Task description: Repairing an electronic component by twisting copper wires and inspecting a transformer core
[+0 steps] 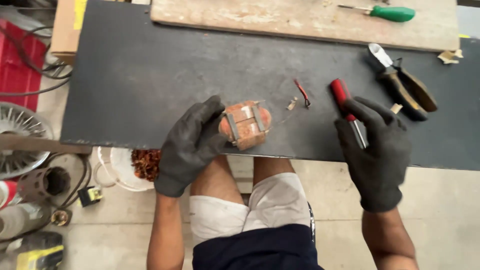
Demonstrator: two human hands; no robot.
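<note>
Bench (150, 80): dark top, board (280, 17) at rear. Coil (245, 125): copper winding still bound by pale straps, at the near edge, clasped by the left hand (192, 145). Pliers (405, 85), lying unused. Right hand (375, 150) closed around a red-handled tool (347, 112) (blade type unclear). Wire scrap (302, 93) lies loose; unwinding looks barely started.

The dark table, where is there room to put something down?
The dark table is bare on its wide stretch between the cardboard box and the copper coil held by the left hand. It is crowded by the right hand: red-handled tool, pliers, red wire scrap.
</note>
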